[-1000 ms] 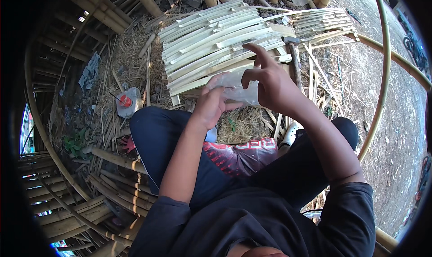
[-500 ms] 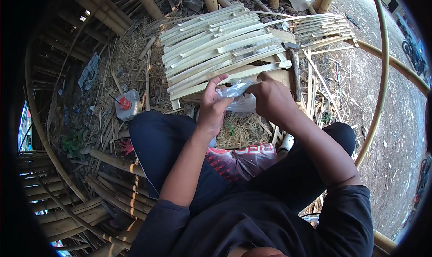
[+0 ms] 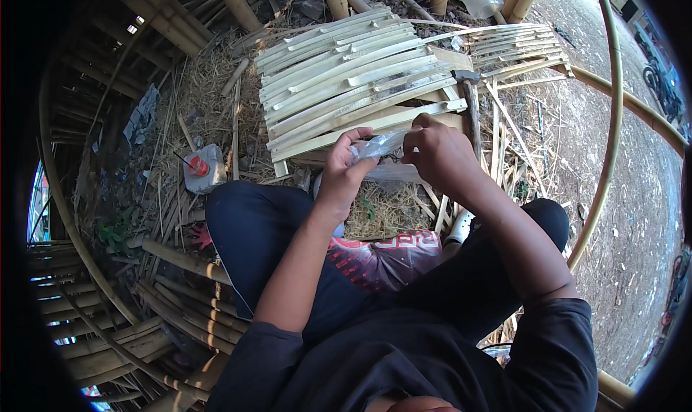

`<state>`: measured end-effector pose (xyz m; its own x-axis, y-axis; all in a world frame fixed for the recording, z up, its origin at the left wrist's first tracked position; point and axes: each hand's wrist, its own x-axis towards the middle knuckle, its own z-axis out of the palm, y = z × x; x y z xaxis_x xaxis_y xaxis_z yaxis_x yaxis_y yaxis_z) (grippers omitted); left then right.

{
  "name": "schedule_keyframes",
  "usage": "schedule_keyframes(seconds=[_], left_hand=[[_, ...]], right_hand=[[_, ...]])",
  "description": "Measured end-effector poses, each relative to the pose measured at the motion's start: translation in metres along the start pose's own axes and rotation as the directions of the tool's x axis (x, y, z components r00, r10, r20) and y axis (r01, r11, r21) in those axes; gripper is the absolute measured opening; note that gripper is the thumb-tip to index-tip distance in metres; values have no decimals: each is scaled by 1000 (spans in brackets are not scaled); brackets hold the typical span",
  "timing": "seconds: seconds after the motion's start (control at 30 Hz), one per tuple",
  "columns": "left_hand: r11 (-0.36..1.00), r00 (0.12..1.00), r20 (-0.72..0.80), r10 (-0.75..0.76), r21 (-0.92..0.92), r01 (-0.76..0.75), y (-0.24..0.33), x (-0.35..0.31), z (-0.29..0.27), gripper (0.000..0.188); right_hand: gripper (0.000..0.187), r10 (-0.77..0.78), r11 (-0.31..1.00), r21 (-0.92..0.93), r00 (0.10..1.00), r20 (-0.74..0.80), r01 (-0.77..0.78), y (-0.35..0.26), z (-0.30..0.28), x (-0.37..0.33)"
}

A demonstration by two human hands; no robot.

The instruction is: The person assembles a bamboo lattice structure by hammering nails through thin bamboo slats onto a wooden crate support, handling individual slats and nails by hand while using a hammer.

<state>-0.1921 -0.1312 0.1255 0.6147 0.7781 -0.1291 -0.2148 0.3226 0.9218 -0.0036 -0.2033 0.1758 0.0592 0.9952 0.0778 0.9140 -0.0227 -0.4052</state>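
Between my hands a clear plastic bag [image 3: 386, 145] is stretched, its lower part hanging loose over the straw-covered ground. My left hand [image 3: 343, 173] grips the bag's left side, thumb and fingers closed on it. Pinched fingers of my right hand [image 3: 437, 149] hold its right end; what else may be in that pinch is hidden. Just beyond both hands lies a slatted panel of split bamboo [image 3: 353, 80], pale strips set side by side. A hammer [image 3: 470, 109] rests along the panel's right edge, head away from me.
A smaller slatted bamboo panel [image 3: 519, 48] lies farther right. On the left stands a whitish container with a red cup [image 3: 198, 166] on it. Bamboo poles [image 3: 187, 260] lie by my left knee, and a curved bamboo pole [image 3: 611, 123] rises at right. Loose strips litter the ground.
The bag is pulled into a flatter, more twisted strip between my hands. My right hand has shifted slightly right, while the left hand stays nearly in place.
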Motion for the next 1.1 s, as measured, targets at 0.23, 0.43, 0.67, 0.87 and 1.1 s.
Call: schedule_keyframes(seconds=[0.23, 0.43, 0.67, 0.87, 1.1], left_hand=[[996, 1000, -24, -20, 82, 22, -8, 2, 1, 45], [951, 985, -95, -147, 258, 167, -26, 7, -4, 40], [428, 825, -73, -561, 827, 364, -101, 16, -22, 35], [382, 861, -95, -500, 867, 318, -113, 6, -15, 49], [564, 926, 31, -377, 801, 203, -88, 20, -19, 59]], right_hand=[[9, -48, 993, 114, 997, 62, 41, 16, -3, 1], [9, -77, 987, 157, 979, 187, 47, 31, 6, 8], [22, 10, 974, -192, 814, 581, 125, 53, 98, 6], [17, 0, 947, -303, 947, 321, 103, 59, 100, -10], [23, 12, 989, 118, 832, 554, -92, 74, 60, 23]])
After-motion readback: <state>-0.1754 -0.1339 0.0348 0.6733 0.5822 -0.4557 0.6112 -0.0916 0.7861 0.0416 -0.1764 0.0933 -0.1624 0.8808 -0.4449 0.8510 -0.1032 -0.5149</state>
